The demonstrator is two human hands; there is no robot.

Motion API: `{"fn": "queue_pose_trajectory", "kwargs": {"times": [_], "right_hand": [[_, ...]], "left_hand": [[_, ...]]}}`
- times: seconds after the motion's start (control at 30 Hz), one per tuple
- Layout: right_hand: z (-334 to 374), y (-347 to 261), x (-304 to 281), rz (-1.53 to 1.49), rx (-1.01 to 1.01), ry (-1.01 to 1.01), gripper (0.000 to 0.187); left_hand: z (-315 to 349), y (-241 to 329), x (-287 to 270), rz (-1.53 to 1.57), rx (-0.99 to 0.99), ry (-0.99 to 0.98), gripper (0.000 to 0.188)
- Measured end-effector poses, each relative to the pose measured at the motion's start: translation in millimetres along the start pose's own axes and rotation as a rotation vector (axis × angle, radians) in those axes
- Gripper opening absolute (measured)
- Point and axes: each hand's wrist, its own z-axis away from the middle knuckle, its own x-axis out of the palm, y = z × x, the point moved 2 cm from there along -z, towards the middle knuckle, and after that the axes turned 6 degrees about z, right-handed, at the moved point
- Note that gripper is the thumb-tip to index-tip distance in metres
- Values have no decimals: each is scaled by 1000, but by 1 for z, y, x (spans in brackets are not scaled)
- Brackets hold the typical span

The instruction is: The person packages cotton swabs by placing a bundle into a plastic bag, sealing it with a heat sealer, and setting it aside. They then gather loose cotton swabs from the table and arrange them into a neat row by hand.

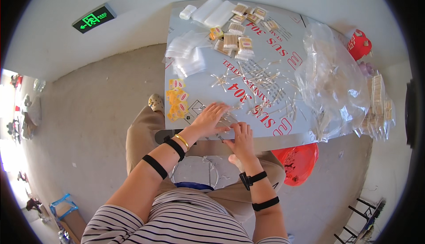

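Observation:
Loose cotton swabs (265, 82) lie scattered over the middle of the metal-sheet table (195, 18). My left hand (211, 119) reaches over the near edge, fingers stretched out and thumb apart, with a few swabs under and beside its fingertips. Close by on the right, my right hand (241, 141) rests at the table edge. Its fingers point forward and its thumb stands apart, near the same swabs. Whether either palm covers more swabs is hidden. Left of my left hand lie several small yellow-and-white label cards (177, 104).
Clear plastic sleeves (188, 51) and packed swab bundles (231, 40) occupy the far left and middle. A large clear bag (332, 80) covers the right side, with more swab packs (378, 98) beyond it. A red plastic bag (297, 164) hangs below the near right edge.

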Motion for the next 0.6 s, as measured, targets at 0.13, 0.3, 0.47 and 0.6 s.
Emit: {"fn": "queue_pose_trajectory", "kwargs": {"times": [0.13,0.3,0.47,0.6], "right_hand": [[-11,17,14,-17,104,71,57],[-36,13,3,-35,101,143,60],[-47,21,-12,146,-36,326,80],[-51,20,16,202,-69,119,74]], "left_hand": [[19,14,-3,49,27,-128,83],[43,19,3,-209,-42,-39,83],[49,10,27,-482,-144,-76,90],[34,11,33,-445,-163,-60,93]]}}
